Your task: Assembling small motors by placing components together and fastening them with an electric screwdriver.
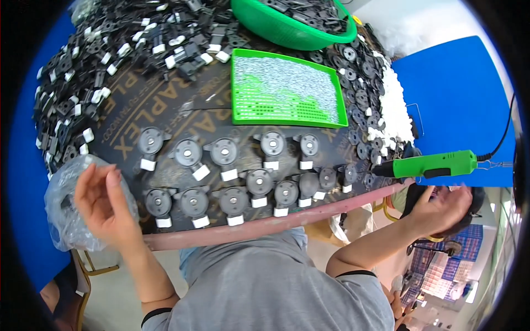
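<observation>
Surface: we see a dark printed board [193, 121] with a pinkish front edge.
Green tray: this tray [276, 122] lies mid-surface, holding small silvery pieces.
Clear plastic bag: the crumpled bag [63, 207] sits at the left front corner; we expect it light, soft and slippery, best pinched by a fold.
Electric screwdriver: it [436, 165] lies level at the right edge, tip leftward; we judge it stiff, fairly weighty, best held round its green barrel.
Left hand: half-open and empty, this hand [105, 209] overlaps the bag; we cannot tell whether they touch.
Right hand: below the screwdriver, the hand [441, 209] is loosely curled; we cannot tell its hold.
</observation>
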Tool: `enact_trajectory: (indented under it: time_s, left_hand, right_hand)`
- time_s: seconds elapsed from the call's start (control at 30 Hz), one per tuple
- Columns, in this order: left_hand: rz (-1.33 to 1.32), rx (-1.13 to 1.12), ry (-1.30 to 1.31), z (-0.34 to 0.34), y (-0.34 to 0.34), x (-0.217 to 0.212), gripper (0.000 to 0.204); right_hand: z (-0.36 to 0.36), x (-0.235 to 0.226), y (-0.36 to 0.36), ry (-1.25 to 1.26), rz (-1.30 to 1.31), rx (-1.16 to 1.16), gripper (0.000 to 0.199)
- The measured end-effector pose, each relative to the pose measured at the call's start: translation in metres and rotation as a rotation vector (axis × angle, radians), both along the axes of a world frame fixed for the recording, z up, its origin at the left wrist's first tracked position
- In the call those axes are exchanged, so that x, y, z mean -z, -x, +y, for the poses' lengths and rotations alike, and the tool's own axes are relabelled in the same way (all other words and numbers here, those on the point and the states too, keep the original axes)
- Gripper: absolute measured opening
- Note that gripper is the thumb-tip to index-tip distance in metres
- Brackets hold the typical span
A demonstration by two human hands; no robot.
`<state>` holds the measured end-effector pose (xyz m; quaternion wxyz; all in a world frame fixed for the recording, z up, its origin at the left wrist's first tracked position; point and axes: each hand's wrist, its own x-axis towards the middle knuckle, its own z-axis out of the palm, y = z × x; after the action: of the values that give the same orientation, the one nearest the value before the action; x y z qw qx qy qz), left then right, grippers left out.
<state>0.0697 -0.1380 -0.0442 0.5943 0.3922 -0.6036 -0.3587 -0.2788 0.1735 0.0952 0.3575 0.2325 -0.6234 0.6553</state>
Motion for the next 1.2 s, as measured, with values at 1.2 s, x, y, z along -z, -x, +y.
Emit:
enact_trajectory:
  time_s: [1.2]
  left_hand:
    - [-0.753,1.304,0.49,-0.014,0.323,-0.028,0.021]
  right_hand:
    - [-0.102,0.06,0.08,-0.117,-0.137,-1.056,0.032]
